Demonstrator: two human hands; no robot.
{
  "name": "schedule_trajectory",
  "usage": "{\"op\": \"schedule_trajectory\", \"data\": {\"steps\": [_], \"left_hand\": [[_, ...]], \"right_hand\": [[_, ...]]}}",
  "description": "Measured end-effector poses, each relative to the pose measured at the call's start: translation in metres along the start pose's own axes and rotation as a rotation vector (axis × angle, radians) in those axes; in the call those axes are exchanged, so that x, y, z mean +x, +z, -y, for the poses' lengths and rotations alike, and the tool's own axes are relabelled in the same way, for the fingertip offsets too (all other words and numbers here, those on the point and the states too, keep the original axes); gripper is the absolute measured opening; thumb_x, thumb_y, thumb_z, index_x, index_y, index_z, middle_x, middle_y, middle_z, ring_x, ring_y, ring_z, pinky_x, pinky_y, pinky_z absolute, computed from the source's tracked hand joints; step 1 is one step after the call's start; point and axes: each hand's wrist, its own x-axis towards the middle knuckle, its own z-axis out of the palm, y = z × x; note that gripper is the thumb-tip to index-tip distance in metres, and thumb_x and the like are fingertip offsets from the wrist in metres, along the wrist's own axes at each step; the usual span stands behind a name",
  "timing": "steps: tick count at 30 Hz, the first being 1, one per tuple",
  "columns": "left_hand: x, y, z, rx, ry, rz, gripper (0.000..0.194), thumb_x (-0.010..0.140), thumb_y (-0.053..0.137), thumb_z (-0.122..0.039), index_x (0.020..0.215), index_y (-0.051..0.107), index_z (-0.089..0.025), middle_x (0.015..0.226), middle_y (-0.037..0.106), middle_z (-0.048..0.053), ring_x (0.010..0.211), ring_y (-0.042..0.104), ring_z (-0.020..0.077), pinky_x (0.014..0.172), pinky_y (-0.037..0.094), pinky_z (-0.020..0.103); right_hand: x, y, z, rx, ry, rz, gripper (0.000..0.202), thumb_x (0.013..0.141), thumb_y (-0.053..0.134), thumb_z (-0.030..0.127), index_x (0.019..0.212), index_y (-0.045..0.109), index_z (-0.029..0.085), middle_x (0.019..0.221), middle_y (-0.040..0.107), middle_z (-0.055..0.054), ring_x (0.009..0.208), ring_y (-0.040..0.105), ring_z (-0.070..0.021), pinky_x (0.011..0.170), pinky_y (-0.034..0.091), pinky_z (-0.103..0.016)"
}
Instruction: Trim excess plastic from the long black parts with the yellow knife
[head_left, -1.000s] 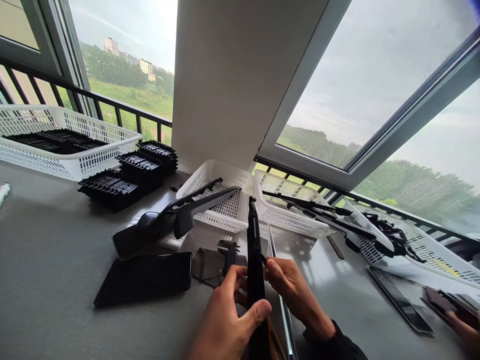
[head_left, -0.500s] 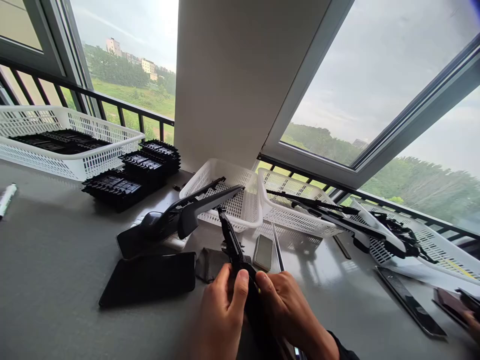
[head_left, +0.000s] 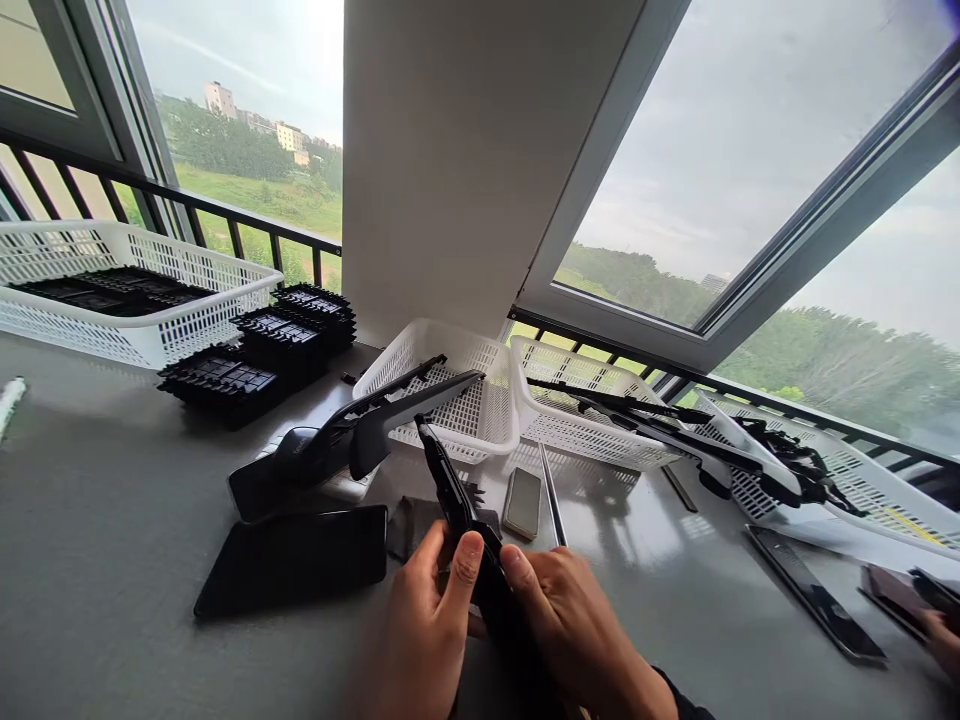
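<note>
A long black plastic part [head_left: 454,495] points away from me, its narrow far end near the middle white basket. My left hand [head_left: 431,610] grips its left side, thumb on top. On the other side my right hand [head_left: 581,620] is closed round the wider near section, thumb pressed along its edge. The part's lower end is dark and mostly hidden by the hands. Just beyond my fingers lie a dark cloth [head_left: 412,522], a small grey device [head_left: 523,503] and a thin metal rod [head_left: 553,492], whose near end passes out of sight behind my right hand.
A black tablet-like slab [head_left: 292,562] lies at left, with long black parts [head_left: 405,410] leaning into the middle basket [head_left: 495,440]. Stacked black trays [head_left: 225,380] stand beside the left basket [head_left: 157,335]. More parts fill the right baskets [head_left: 607,448]. Another person's hand [head_left: 941,635] shows at far right.
The black part has turned slightly in my hands, its far end now more to the left. Both hands still grip it. The whole view has shifted a little.
</note>
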Motion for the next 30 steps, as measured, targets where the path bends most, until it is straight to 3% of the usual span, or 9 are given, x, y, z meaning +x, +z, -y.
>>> {"op": "schedule_trajectory", "data": {"steps": [4, 9, 12, 16, 19, 22, 24, 27, 30], "left_hand": [[0.004, -0.003, 0.007, 0.018, -0.015, -0.032, 0.071, 0.087, 0.069, -0.083, 0.113, 0.076, -0.017, 0.081, 0.075, 0.005, 0.083, 0.072, 0.0295, 0.08, 0.057, 0.035], [0.009, -0.007, 0.01, -0.001, -0.053, 0.047, 0.075, 0.086, 0.064, -0.089, 0.108, 0.074, -0.017, 0.082, 0.071, 0.003, 0.083, 0.068, 0.0264, 0.078, 0.054, 0.033], [0.006, -0.006, 0.006, -0.062, -0.056, 0.024, 0.072, 0.085, 0.069, -0.087, 0.106, 0.074, -0.018, 0.078, 0.066, 0.001, 0.084, 0.067, 0.0258, 0.082, 0.056, 0.034], [0.001, -0.002, 0.001, -0.147, -0.1, 0.02, 0.069, 0.083, 0.072, -0.086, 0.101, 0.072, -0.019, 0.075, 0.058, -0.002, 0.079, 0.063, 0.0228, 0.071, 0.054, 0.031], [-0.002, 0.001, -0.001, -0.141, -0.115, -0.019, 0.069, 0.082, 0.071, -0.086, 0.101, 0.073, -0.02, 0.08, 0.064, 0.0, 0.082, 0.064, 0.0238, 0.075, 0.055, 0.032], [-0.004, 0.001, -0.001, -0.122, -0.132, -0.081, 0.064, 0.086, 0.072, -0.079, 0.113, 0.075, -0.021, 0.101, 0.076, 0.006, 0.1, 0.069, 0.0291, 0.088, 0.055, 0.034], [-0.005, 0.001, 0.0, -0.125, -0.14, -0.005, 0.062, 0.089, 0.071, -0.077, 0.114, 0.075, -0.02, 0.101, 0.077, 0.006, 0.099, 0.069, 0.0283, 0.086, 0.053, 0.032], [-0.004, 0.0, -0.001, -0.151, -0.115, 0.237, 0.064, 0.093, 0.065, -0.079, 0.105, 0.076, -0.018, 0.08, 0.066, 0.001, 0.075, 0.058, 0.0198, 0.07, 0.047, 0.028], [-0.003, -0.002, -0.006, -0.136, -0.102, 0.315, 0.066, 0.093, 0.065, -0.08, 0.099, 0.077, -0.016, 0.076, 0.06, 0.0, 0.07, 0.051, 0.0158, 0.066, 0.042, 0.026]], "right_hand": [[0.0, -0.001, -0.001, 0.0, -0.03, 0.022, 0.078, 0.104, 0.023, 0.087, 0.063, 0.026, 0.021, 0.059, 0.019, 0.003, 0.054, 0.016, -0.0091, 0.052, 0.013, -0.03], [0.0, -0.005, -0.002, 0.006, -0.113, 0.098, 0.076, 0.107, 0.022, 0.084, 0.064, 0.026, 0.021, 0.06, 0.018, 0.004, 0.054, 0.016, -0.009, 0.053, 0.015, -0.03], [0.0, -0.006, -0.003, -0.03, -0.166, 0.099, 0.076, 0.108, 0.022, 0.082, 0.064, 0.026, 0.02, 0.059, 0.019, 0.005, 0.053, 0.016, -0.009, 0.054, 0.015, -0.03], [0.0, -0.006, -0.007, -0.036, -0.182, 0.099, 0.075, 0.109, 0.023, 0.08, 0.064, 0.027, 0.02, 0.06, 0.021, 0.004, 0.054, 0.018, -0.0095, 0.055, 0.016, -0.03], [0.001, -0.006, -0.011, -0.006, -0.147, 0.048, 0.076, 0.108, 0.024, 0.082, 0.064, 0.031, 0.02, 0.06, 0.025, 0.004, 0.055, 0.022, -0.0099, 0.056, 0.018, -0.03], [0.003, -0.008, -0.017, 0.052, -0.099, -0.009, 0.079, 0.107, 0.02, 0.084, 0.064, 0.039, 0.021, 0.057, 0.033, 0.002, 0.054, 0.03, -0.0108, 0.057, 0.022, -0.029], [0.004, -0.01, -0.02, 0.079, -0.075, -0.014, 0.082, 0.106, 0.015, 0.086, 0.062, 0.042, 0.021, 0.055, 0.036, 0.001, 0.053, 0.033, -0.0114, 0.057, 0.024, -0.029], [0.006, -0.014, -0.023, 0.093, -0.041, 0.018, 0.086, 0.104, 0.013, 0.088, 0.06, 0.043, 0.021, 0.054, 0.034, 0.001, 0.052, 0.03, -0.011, 0.057, 0.024, -0.03], [0.006, -0.019, -0.021, 0.087, -0.038, 0.034, 0.084, 0.104, 0.022, 0.089, 0.06, 0.044, 0.02, 0.057, 0.031, 0.002, 0.054, 0.027, -0.0104, 0.056, 0.021, -0.029]]}}
